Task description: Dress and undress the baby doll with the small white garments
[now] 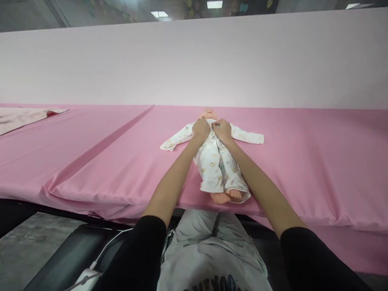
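Note:
A baby doll (209,113) lies on its back, its head away from me and its bare feet (220,198) near the table's front edge. It wears a white printed baby outfit (210,163) with long sleeves spread to both sides. My left hand (201,129) is closed at the left of the outfit's neckline, on the chest. Just across from it, my right hand (222,130) pinches at the front of the garment near the collar. The fingertips of both hands are close together, and the exact bit of cloth between them is partly hidden.
A pink sheet (106,153) with folds covers the table. At the far left lies a pale cloth (24,117). Behind the table rises a white partition (194,64). Below left are a black seat (81,250) and a white device with a cable (87,279).

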`<state>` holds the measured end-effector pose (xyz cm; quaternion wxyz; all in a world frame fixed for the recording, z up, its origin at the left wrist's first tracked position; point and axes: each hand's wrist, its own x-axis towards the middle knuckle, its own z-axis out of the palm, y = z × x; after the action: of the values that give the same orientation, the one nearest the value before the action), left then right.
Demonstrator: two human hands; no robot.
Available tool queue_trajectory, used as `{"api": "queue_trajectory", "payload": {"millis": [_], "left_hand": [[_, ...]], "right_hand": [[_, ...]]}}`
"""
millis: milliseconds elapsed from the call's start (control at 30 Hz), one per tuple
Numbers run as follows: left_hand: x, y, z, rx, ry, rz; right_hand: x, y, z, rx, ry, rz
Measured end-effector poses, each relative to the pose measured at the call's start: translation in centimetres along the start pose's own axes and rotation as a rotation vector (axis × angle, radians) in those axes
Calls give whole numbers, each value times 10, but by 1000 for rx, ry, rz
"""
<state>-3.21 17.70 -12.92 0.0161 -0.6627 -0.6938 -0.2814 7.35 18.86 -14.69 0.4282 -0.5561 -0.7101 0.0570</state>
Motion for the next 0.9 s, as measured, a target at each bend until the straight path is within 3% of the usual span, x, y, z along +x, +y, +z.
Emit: {"api": "queue_trajectory", "payload": {"millis": [133,300,433,667,900], "left_hand": [[15,11,4,86,-88,-2],[26,19,9,136,-107,38],[30,16,11,129,-114,149],[26,3,13,-38,14,45],[21,-7,15,-172,57,4]], "right_hand": [[6,-1,-1,-51,-19,50],[25,-4,6,-79,-42,205],[28,-1,9,-82,-8,280],[20,7,1,98,-91,201],[21,2,2,5,20,167]]}}
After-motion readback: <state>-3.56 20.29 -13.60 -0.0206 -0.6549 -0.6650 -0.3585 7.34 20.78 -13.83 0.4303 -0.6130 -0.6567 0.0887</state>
